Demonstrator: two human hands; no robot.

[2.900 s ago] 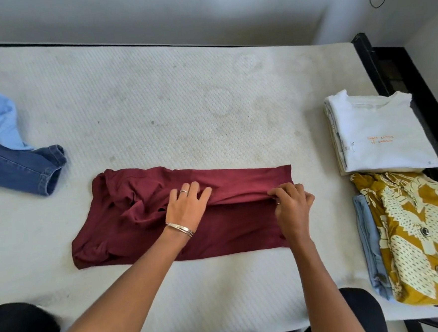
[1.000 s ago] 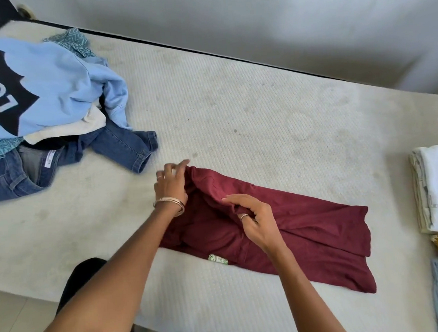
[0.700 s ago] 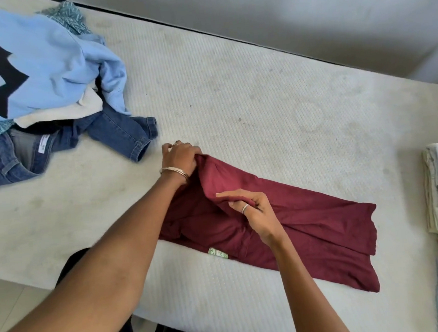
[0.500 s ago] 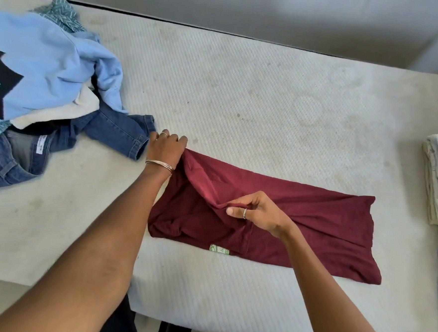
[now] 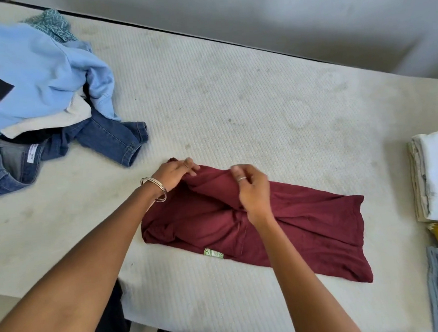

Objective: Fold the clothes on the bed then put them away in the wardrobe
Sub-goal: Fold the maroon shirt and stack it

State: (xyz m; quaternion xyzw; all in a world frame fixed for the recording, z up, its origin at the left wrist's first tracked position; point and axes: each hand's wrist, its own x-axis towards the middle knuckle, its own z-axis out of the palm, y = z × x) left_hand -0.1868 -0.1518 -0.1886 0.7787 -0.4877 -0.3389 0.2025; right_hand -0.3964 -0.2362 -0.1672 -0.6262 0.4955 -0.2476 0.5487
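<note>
The maroon shirt (image 5: pixel 281 226) lies in a long band near the front edge of the bed (image 5: pixel 234 100), half folded. The left hand (image 5: pixel 174 172) pinches its far left corner; the right hand (image 5: pixel 251 187) grips the far edge just beside it, fingers curled into the cloth. Best to pull that edge taut and level before laying it over, as the left end looks bunched and would crease.

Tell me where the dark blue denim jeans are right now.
In the head view, the dark blue denim jeans lie at the far left of the white mattress, partly under the light blue sweatshirt, one leg cuff near the left hand.
</note>
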